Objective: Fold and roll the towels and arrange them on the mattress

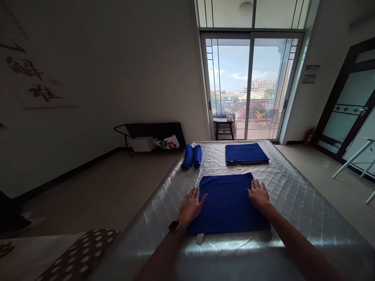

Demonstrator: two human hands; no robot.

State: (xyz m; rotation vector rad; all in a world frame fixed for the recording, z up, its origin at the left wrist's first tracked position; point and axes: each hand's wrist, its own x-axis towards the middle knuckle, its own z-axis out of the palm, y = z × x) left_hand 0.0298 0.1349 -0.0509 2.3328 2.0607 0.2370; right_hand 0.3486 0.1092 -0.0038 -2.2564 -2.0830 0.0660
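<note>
A blue cloth [230, 205] lies flat on the quilted silvery mattress [164, 207], a small white tag showing at its near edge. My left hand [191, 205] rests on its left edge with the fingers spread, a dark band around the wrist. On the opposite edge lies my right hand [259, 193], palm down and fingers extended. Neither hand grips anything. Farther back is a folded stack of blue cloth [246, 153] with a dark layer beneath. Two blue rolls [191, 156] lie side by side at the mattress's far left.
Beyond the mattress are a sliding glass door [228, 78] and a balcony. A dark rack [155, 130] with a white box and a bag stands by the left wall. Brown polka-dot fabric [84, 249] lies at the lower left. White stool legs [353, 158] stand right.
</note>
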